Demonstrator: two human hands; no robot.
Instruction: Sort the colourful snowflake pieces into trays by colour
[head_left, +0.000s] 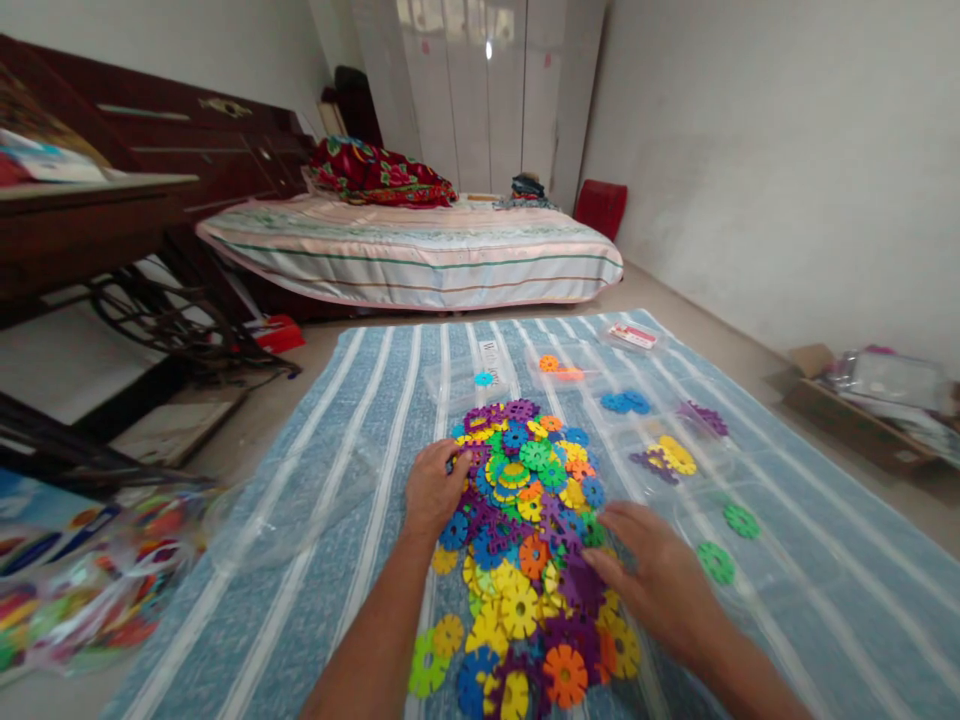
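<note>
A heap of plastic snowflake discs (517, 605) in yellow, purple, blue, green and orange lies on the blue striped cloth. At the heap's upper left edge, my left hand (436, 490) has its thumb and fingers closed on a purple snowflake disc (453, 463), mostly hidden by the fingers. My right hand (652, 565) is at the heap's right side with thumb and fingers apart, near a purple piece (579, 582) and some green discs. Beyond it, two green discs (741, 520) lie in a clear plastic tray.
Several clear trays stand around the heap, holding blue discs (625, 402), yellow and purple discs (675, 455), and orange discs (550, 364). A clear box (632, 336) is at the far edge. Bagged toys (82, 610) lie at left, a cardboard box (855, 400) at right. A bed (420, 250) stands behind.
</note>
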